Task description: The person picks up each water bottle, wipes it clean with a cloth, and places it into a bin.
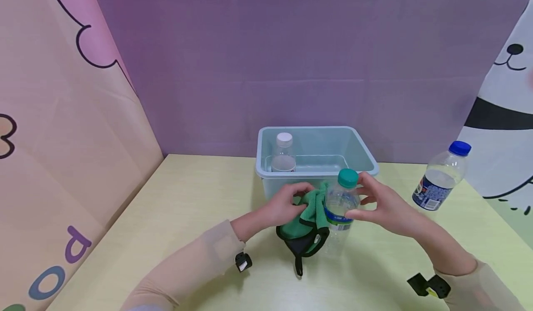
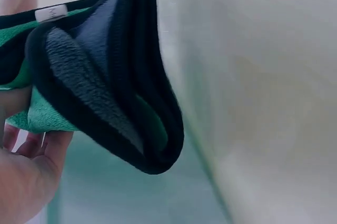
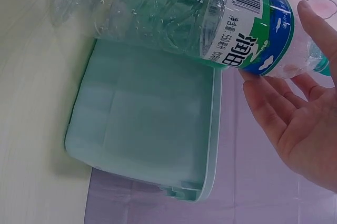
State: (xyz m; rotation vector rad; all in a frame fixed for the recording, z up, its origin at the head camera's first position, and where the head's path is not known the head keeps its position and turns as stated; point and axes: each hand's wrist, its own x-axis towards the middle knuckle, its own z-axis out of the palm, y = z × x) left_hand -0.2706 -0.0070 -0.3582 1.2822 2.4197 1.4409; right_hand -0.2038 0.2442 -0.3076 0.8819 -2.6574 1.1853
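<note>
Lower centre, clear teal-capped bottle (image 1: 339,202) gripped by right hand (image 1: 385,209), green cloth (image 1: 306,216) by left hand (image 1: 285,204), label (image 3: 255,34) legible right-wrist only

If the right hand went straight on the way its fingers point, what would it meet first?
Most likely the green-capped bottle, directly before the fingertips of the right hand; depth leaves unclear whether they already touch it.

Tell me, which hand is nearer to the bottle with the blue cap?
The right hand. It is beside the green-capped bottle, left of the blue-capped bottle. The left hand is farther left, holding the green cloth.
</note>
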